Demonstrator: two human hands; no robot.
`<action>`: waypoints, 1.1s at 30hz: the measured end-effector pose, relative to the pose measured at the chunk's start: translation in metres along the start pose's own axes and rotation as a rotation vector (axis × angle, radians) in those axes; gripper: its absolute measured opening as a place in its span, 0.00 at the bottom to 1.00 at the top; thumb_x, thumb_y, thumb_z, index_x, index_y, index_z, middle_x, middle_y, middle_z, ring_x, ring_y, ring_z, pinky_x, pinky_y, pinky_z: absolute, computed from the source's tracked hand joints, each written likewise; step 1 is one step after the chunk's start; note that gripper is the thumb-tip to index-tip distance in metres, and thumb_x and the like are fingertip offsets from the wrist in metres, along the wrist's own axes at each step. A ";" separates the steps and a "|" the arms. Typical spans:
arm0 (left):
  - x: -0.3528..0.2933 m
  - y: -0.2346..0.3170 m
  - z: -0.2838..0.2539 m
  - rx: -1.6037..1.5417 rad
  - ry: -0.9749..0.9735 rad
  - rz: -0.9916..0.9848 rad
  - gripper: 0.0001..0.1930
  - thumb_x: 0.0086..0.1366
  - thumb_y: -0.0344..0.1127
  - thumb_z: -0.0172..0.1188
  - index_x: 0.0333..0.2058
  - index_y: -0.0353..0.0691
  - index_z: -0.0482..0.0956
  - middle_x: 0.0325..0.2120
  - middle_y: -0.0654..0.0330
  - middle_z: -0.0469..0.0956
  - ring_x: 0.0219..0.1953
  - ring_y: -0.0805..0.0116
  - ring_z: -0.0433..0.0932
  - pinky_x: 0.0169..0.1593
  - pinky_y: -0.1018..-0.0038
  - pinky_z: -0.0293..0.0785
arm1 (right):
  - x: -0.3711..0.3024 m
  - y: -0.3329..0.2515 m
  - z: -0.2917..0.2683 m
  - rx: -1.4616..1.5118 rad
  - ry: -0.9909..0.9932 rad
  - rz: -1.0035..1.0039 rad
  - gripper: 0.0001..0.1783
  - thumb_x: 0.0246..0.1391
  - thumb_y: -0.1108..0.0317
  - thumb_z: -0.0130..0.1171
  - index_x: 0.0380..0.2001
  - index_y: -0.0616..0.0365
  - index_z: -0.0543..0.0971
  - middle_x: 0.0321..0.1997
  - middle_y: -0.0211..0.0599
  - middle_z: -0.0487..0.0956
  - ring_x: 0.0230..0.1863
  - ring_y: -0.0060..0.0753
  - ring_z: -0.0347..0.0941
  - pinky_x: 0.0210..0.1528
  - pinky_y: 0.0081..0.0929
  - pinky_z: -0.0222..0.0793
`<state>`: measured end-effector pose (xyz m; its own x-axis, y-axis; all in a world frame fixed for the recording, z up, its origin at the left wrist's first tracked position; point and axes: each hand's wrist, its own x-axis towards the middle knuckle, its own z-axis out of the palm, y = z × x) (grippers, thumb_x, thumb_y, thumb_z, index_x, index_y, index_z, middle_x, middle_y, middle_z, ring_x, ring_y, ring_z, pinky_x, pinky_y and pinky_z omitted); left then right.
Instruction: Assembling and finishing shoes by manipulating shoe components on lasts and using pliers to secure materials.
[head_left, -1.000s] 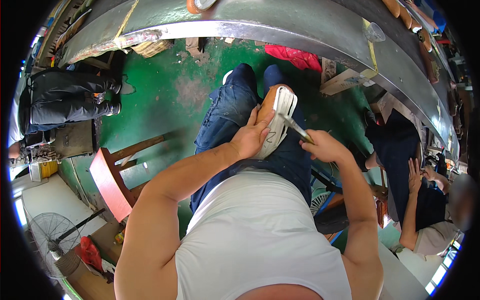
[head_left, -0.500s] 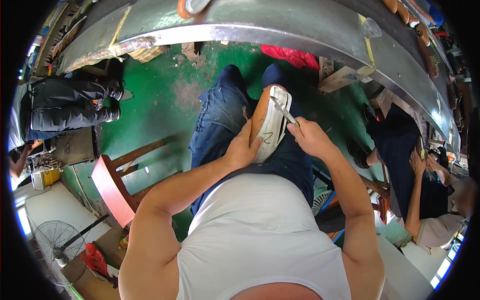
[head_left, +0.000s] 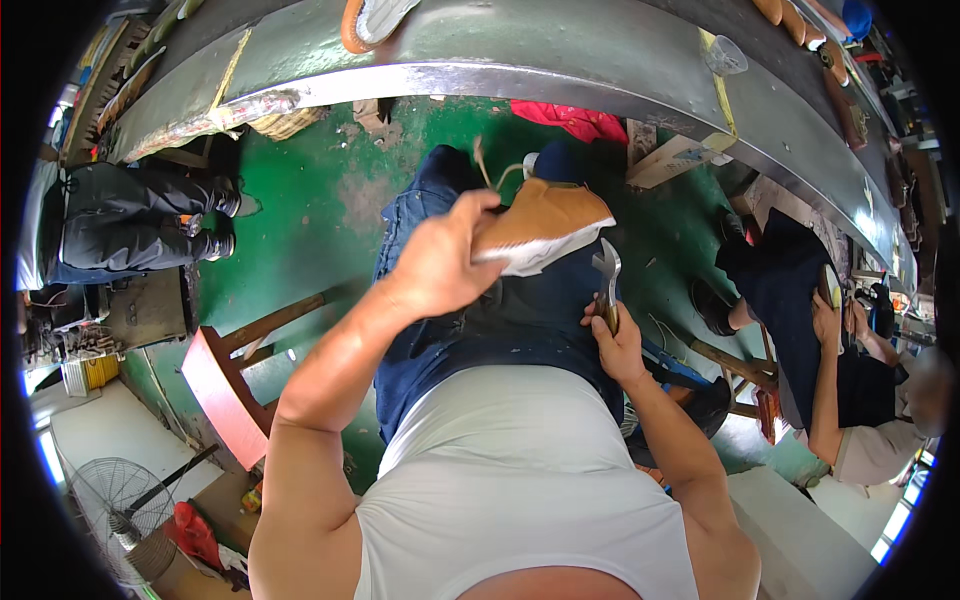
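A tan shoe (head_left: 555, 210) with a pale underside and loose laces is gripped at one end by my left hand (head_left: 435, 260), above my lap. Its tan upper faces up, and the white bottom shows only along the near edge. My right hand (head_left: 617, 345) is closed round the handles of metal pincers (head_left: 608, 268). Their curved head points away from me, just right of the shoe and apart from it.
A long metal-topped bench (head_left: 480, 85) curves across the far side, with another shoe (head_left: 370, 22) and a clear cup (head_left: 726, 55) on it. A wooden stool (head_left: 225, 395) stands at left. People sit or stand at both sides; a fan (head_left: 118, 510) is at lower left.
The shoe has been turned over, from white bottom up to tan upper up, and its laces now swing out. The pincers have come off the shoe and moved to the right and nearer me.
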<state>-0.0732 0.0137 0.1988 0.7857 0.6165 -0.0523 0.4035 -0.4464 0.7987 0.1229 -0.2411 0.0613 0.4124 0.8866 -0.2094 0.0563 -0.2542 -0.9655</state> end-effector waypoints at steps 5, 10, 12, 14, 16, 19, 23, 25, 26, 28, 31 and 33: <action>0.059 0.027 0.005 -0.502 0.250 0.233 0.24 0.55 0.39 0.75 0.44 0.33 0.76 0.37 0.49 0.84 0.37 0.61 0.85 0.43 0.70 0.80 | -0.001 -0.010 0.003 0.009 0.090 -0.035 0.15 0.65 0.69 0.53 0.52 0.66 0.71 0.44 0.36 0.79 0.41 0.26 0.77 0.47 0.25 0.72; 0.113 -0.027 0.058 -0.133 -0.176 -0.316 0.21 0.60 0.43 0.70 0.43 0.30 0.79 0.34 0.55 0.83 0.33 0.68 0.80 0.40 0.69 0.78 | 0.009 -0.033 -0.017 -0.149 0.011 0.110 0.15 0.64 0.70 0.54 0.51 0.66 0.73 0.36 0.40 0.80 0.38 0.26 0.77 0.44 0.25 0.73; 0.077 -0.083 0.104 -0.265 -0.092 -0.117 0.22 0.59 0.44 0.69 0.43 0.30 0.80 0.34 0.54 0.83 0.33 0.66 0.81 0.39 0.67 0.78 | 0.017 -0.064 -0.024 -0.242 -0.090 0.114 0.16 0.63 0.70 0.54 0.51 0.66 0.73 0.36 0.43 0.80 0.38 0.31 0.78 0.44 0.27 0.73; 0.031 -0.091 0.110 -0.245 0.048 0.033 0.20 0.60 0.42 0.67 0.43 0.31 0.81 0.31 0.51 0.83 0.31 0.61 0.82 0.38 0.65 0.77 | 0.025 -0.089 -0.027 -0.320 -0.166 0.140 0.17 0.62 0.70 0.55 0.51 0.67 0.74 0.35 0.46 0.80 0.38 0.37 0.79 0.44 0.29 0.73; 0.005 -0.063 0.092 -0.114 0.017 -0.086 0.17 0.61 0.41 0.66 0.42 0.32 0.82 0.30 0.48 0.83 0.30 0.57 0.83 0.36 0.65 0.77 | 0.036 -0.106 -0.028 -0.534 -0.385 0.086 0.20 0.59 0.69 0.56 0.53 0.68 0.73 0.41 0.53 0.81 0.44 0.53 0.79 0.49 0.37 0.73; -0.005 -0.051 0.090 -0.059 0.030 -0.220 0.10 0.64 0.36 0.60 0.37 0.34 0.82 0.27 0.43 0.80 0.28 0.46 0.81 0.34 0.61 0.76 | 0.045 -0.087 -0.018 -0.592 -0.328 -0.242 0.24 0.58 0.67 0.58 0.55 0.68 0.72 0.45 0.58 0.80 0.47 0.62 0.76 0.52 0.42 0.72; -0.005 -0.055 0.102 0.080 0.195 -0.015 0.10 0.65 0.33 0.57 0.26 0.33 0.76 0.23 0.43 0.77 0.26 0.42 0.79 0.30 0.55 0.74 | 0.058 -0.095 -0.014 -0.718 -0.305 -0.271 0.21 0.58 0.67 0.59 0.51 0.69 0.73 0.44 0.60 0.79 0.49 0.64 0.75 0.52 0.45 0.71; -0.008 -0.046 0.102 0.214 0.179 0.016 0.08 0.65 0.33 0.57 0.29 0.34 0.78 0.22 0.45 0.77 0.26 0.44 0.79 0.30 0.56 0.75 | 0.070 -0.129 -0.015 -0.787 -0.501 -0.023 0.16 0.59 0.66 0.58 0.43 0.68 0.74 0.37 0.52 0.80 0.41 0.54 0.79 0.46 0.42 0.75; -0.011 -0.046 0.106 0.235 0.236 0.076 0.09 0.65 0.34 0.57 0.33 0.33 0.78 0.21 0.46 0.77 0.23 0.44 0.78 0.28 0.56 0.75 | 0.080 -0.155 -0.014 -0.656 -0.594 0.273 0.14 0.59 0.65 0.58 0.40 0.67 0.74 0.34 0.47 0.80 0.36 0.46 0.79 0.41 0.40 0.75; -0.011 -0.041 0.096 0.240 0.131 0.048 0.12 0.68 0.37 0.55 0.37 0.32 0.79 0.23 0.47 0.79 0.26 0.47 0.80 0.31 0.58 0.77 | 0.103 -0.168 -0.021 -0.480 -0.707 0.609 0.14 0.61 0.63 0.57 0.37 0.66 0.74 0.28 0.37 0.77 0.29 0.25 0.77 0.31 0.33 0.74; 0.006 -0.065 0.104 -0.065 0.154 -0.132 0.19 0.73 0.44 0.48 0.44 0.32 0.79 0.29 0.47 0.82 0.33 0.55 0.83 0.40 0.61 0.78 | 0.123 -0.169 -0.018 -0.844 -0.831 0.345 0.14 0.61 0.62 0.56 0.36 0.66 0.76 0.30 0.50 0.80 0.32 0.46 0.80 0.37 0.42 0.74; 0.020 -0.110 0.144 -0.894 0.206 -0.392 0.26 0.77 0.54 0.41 0.55 0.40 0.76 0.46 0.50 0.80 0.48 0.61 0.79 0.54 0.65 0.74 | 0.123 -0.161 -0.006 -0.893 -0.791 0.242 0.15 0.61 0.62 0.57 0.36 0.67 0.76 0.31 0.54 0.80 0.34 0.53 0.79 0.40 0.44 0.73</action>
<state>-0.0349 -0.0182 0.0239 0.5414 0.7541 -0.3717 0.0486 0.4133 0.9093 0.1700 -0.0929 0.1917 -0.1517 0.6911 -0.7067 0.7894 -0.3456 -0.5074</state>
